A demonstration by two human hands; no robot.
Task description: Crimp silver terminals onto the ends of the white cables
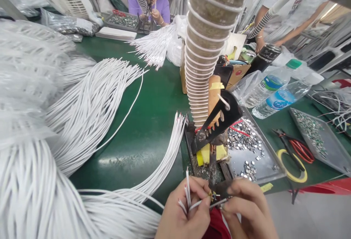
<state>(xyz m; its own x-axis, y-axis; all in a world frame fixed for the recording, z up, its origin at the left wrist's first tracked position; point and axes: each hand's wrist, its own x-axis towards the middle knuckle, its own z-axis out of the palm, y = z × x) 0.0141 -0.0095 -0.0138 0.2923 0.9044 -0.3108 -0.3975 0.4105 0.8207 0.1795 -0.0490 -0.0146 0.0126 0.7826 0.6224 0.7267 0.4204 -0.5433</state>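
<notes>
My left hand (189,209) is closed round several white cables (188,189) at the bottom centre, with their ends sticking up between the fingers. Close beside it on the right, my right hand (246,208) pinches a thin, greyish piece (218,203) that reaches across to the left fingers. Both hands are at the tip of a soldering iron (212,162), which points down towards me from a black stand (219,118). A tiny metal part shows between the fingertips, too small to make out. Left of the stand a thin bundle of white cables (167,158) lies on the green table (153,100).
Large white cable bundles (90,103) fill the left. A ribbed hose (204,48) hangs above the stand. Right are a tray of small metal parts (268,158), yellow tape (293,178), pliers (290,145) and bottles (282,100). Across the table sits a person (133,1); another stands right.
</notes>
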